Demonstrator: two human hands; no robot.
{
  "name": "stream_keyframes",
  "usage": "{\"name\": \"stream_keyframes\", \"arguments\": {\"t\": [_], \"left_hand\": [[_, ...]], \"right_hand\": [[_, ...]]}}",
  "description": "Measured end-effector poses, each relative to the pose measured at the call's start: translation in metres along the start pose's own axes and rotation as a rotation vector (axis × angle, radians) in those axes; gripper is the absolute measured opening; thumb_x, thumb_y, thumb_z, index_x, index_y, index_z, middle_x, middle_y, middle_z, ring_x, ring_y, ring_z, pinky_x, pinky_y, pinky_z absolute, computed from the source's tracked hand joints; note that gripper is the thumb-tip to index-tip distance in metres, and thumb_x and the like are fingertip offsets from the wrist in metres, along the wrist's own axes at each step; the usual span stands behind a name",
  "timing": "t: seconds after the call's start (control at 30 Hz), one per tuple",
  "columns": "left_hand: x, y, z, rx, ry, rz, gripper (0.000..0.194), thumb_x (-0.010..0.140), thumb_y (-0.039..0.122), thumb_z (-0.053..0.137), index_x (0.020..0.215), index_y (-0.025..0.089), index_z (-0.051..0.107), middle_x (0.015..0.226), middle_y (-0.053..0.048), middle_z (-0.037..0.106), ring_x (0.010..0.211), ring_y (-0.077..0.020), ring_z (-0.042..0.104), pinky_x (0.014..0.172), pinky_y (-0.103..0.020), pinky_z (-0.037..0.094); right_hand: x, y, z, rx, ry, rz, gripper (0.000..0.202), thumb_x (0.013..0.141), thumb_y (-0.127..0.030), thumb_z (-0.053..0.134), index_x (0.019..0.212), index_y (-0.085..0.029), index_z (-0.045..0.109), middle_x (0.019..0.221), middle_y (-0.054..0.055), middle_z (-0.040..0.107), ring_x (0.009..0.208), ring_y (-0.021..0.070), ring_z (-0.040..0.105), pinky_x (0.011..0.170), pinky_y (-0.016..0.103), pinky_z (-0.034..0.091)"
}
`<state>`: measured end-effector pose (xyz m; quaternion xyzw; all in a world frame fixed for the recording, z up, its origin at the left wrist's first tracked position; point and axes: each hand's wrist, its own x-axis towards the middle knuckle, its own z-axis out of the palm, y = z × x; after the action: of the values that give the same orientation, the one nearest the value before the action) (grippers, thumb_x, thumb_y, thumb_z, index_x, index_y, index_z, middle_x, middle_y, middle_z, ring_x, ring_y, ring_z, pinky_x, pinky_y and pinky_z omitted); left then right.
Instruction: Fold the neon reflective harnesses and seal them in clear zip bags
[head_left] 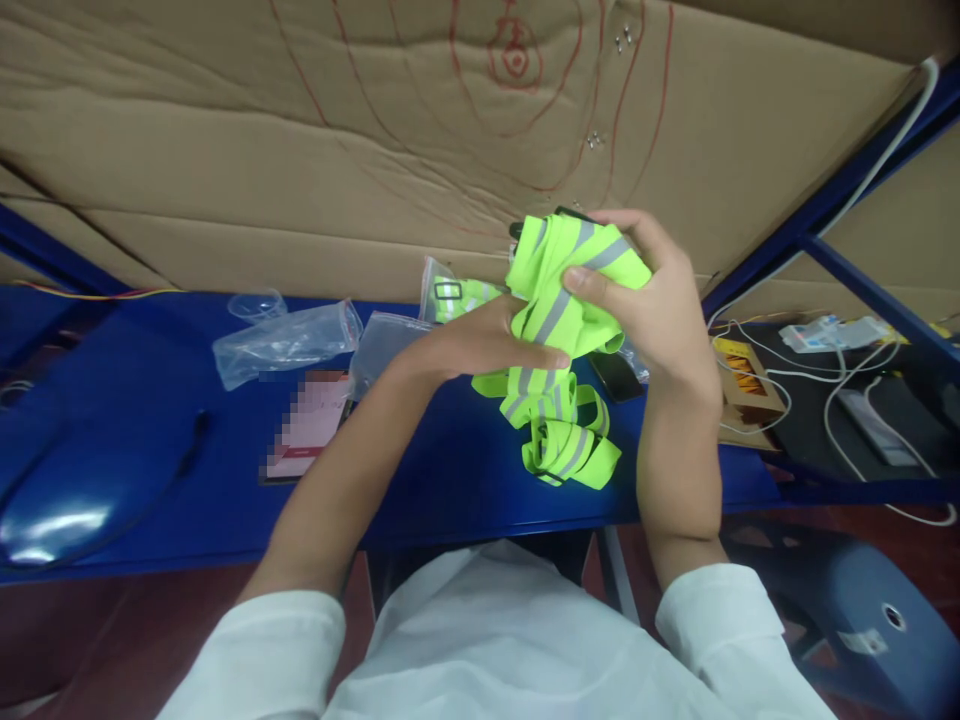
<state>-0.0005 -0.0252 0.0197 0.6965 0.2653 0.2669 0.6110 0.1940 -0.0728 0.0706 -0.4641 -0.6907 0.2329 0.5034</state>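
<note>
Shirt [487, 640] is at the near edge, nearest the camera. Head view: green strap bundle [581, 290] is located between the hands, far of the shirt. Right hand [664, 300] grasps the bundle's right side, thumb on the face. Left hand [484, 340] grasps its near-left side, thumb across the near edge. Both hands touch it; neither is nearer. Bundle stripes run diagonally, near left to far right. Loose coil [574, 455] lies near of the bundle, on the table [442, 480].

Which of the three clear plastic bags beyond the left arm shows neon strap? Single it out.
The rightmost bag, near the brown cardboard: neon yellow-green strap with a black buckle shows there; the middle bag and leftmost bag show none.
</note>
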Motion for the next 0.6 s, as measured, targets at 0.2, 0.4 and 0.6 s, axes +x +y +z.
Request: {"name": "stream_keyframes", "arguments": {"t": [0.2,0.4,0.6], "left_hand": [[0.002,0.0,-0.012,0.177,0.252,0.282,0.082,0.063,0.052,0.095,0.131,0.021,0.061,0.127,-0.01,0.07,0.121,-0.0319,0.065,0.103,-0.042,0.055],[-0.008,0.009,-0.017,0.521,0.478,0.557,0.105,0.055,0.063,0.097,0.145,0.033,0.053,0.163,-0.011,0.039,0.156,-0.0382,0.028,0.124,-0.044,0.034],[-0.011,0.01,-0.018,0.47,0.367,0.494,0.054,0.073,0.059,0.088,0.115,0.029,0.075,0.14,-0.01,0.063,0.155,-0.0394,0.03,0.118,-0.051,0.037]], "right_hand": [[0.009,0.021,0.028,0.421,0.021,0.193,0.034,0.085,-0.055,0.077,0.101,-0.027,0.067,0.104,0.003,0.075,0.101,0.0268,0.074,0.091,0.045,0.063],[0.022,0.038,0.043,0.501,-0.143,0.261,0.049,0.087,-0.07,0.058,0.11,-0.028,0.071,0.114,0.006,0.078,0.121,0.0339,0.07,0.098,0.056,0.061],[0.02,0.038,0.045,0.584,-0.149,0.394,0.034,0.085,-0.06,0.061,0.094,-0.028,0.067,0.107,0.003,0.079,0.112,0.0299,0.072,0.099,0.049,0.061]]}}
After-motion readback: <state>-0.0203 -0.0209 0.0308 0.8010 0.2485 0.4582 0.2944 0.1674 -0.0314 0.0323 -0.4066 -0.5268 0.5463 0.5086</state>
